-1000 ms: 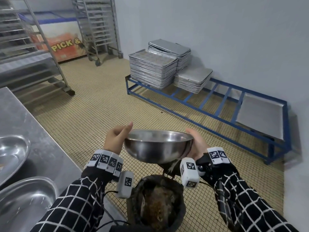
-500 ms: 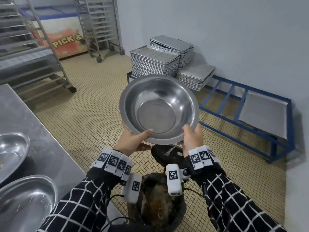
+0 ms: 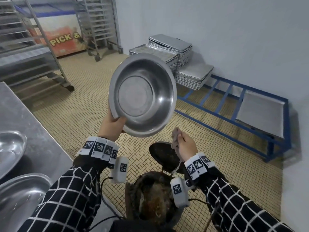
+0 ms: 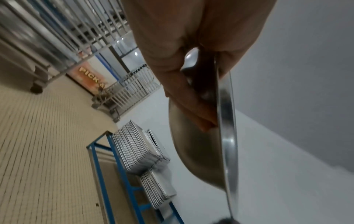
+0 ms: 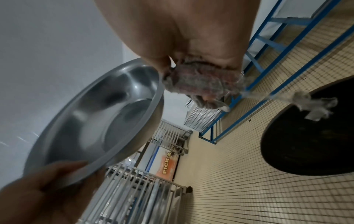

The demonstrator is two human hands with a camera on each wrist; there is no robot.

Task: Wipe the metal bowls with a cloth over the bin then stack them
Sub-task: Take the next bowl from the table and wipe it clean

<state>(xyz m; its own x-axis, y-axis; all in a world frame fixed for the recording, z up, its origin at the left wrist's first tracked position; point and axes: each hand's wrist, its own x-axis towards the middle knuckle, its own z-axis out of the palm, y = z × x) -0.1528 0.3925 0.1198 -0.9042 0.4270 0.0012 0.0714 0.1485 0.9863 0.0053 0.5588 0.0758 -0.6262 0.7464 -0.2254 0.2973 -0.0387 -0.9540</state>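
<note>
Above the bin (image 3: 155, 205), the left hand (image 3: 111, 127) now grips the tilted metal bowl (image 3: 143, 94) alone, since the right hand (image 3: 186, 147) has let go and clutches the cloth (image 3: 175, 141) just beside its rim, so wiping looks imminent.

A pale grey wall (image 3: 234, 30) met a floor of small yellowish tiles (image 3: 83, 104). Against the wall stood a low blue metal frame (image 3: 224, 131) bearing stacks of metal trays (image 3: 194, 76). Farther back stood wheeled steel racks (image 3: 98, 25) and a chest freezer (image 3: 61, 42) lettered "PICK &".
</note>
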